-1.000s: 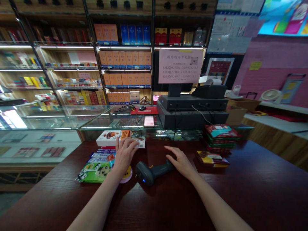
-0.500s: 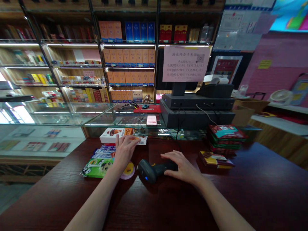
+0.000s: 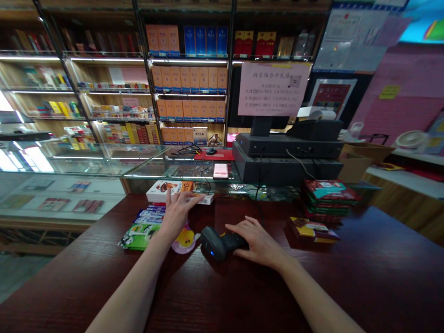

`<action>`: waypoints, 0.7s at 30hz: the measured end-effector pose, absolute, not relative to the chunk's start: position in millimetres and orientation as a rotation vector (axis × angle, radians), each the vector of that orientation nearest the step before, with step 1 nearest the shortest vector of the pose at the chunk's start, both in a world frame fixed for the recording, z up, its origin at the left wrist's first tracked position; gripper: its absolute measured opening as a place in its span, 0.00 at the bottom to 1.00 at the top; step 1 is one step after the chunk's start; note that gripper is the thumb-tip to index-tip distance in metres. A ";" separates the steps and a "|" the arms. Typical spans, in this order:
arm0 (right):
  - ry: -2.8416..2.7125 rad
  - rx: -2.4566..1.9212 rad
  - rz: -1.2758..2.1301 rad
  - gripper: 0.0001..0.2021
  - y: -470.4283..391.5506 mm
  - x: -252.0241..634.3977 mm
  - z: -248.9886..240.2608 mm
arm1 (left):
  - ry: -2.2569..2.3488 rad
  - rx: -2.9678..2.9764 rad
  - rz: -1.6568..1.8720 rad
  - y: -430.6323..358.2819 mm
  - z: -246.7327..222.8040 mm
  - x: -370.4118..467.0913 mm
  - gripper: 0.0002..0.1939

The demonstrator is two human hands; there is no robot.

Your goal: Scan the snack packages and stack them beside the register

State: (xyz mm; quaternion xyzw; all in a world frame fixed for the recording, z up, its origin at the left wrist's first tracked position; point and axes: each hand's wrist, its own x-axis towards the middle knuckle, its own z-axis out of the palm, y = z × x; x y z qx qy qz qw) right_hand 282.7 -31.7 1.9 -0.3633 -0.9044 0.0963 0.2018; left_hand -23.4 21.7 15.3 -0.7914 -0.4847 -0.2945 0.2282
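Observation:
A dark barcode scanner with a lit blue light lies on its side on the brown counter. My right hand straddles its handle, thumb on the near side and fingers stretched along the far side; the gap between them looks unclosed. My left hand reaches over a white and orange box, fingers spread, and I cannot tell whether they touch it. Below that hand is a round purple-and-yellow item, partly covered. Left of my left wrist lie a green snack pack and blue-purple packs.
At the right are a stack of red and green packs and yellow-brown packs. A cash register with a screen stands behind on a glass display case. Shelves of boxes line the back.
My right hand has moved left, further over the scanner's handle. My left hand stays over the white box. The scanner has not moved on the counter; the view has shifted slightly.

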 end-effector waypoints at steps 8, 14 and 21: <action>-2.573 -0.956 0.104 0.30 -33.7 273.7 0.0 | -1.312 -2.187 -0.834 18.4 19.6 -22.2 0.29; -2.485 -0.971 0.097 0.27 -33.8 280.0 3.6 | -1.261 -2.171 -0.918 16.1 22.7 -19.8 0.23; -2.332 -1.031 0.212 0.27 -34.4 293.6 13.8 | -1.244 -2.166 -0.981 17.8 19.7 -21.4 0.22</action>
